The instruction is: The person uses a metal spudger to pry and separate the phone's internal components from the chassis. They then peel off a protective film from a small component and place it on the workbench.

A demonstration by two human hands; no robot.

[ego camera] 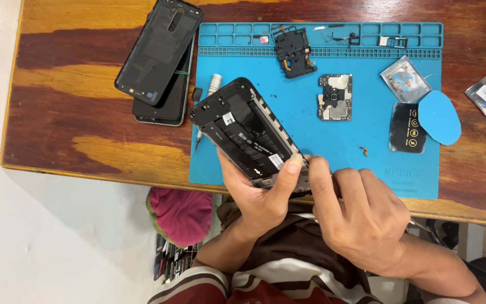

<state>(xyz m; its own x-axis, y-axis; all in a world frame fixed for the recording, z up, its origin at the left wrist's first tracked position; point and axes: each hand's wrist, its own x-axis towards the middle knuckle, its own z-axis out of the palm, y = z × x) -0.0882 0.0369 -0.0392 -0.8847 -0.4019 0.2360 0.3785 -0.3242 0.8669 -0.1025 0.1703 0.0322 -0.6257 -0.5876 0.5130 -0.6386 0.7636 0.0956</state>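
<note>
My right hand [361,217] is pinched on a thin tool at the opened phone's [248,135] lower edge; left hand [260,194] grips that phone from beneath, over the blue mat's [367,129] near-left corner. I'd say keep thumb bracing, pry shallow.

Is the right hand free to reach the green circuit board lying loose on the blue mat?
Probably not right away. The right hand is busy at the lower end of the opened phone, which the left hand grips. The circuit board itself lies uncovered on the mat, with nothing across the path.
</note>
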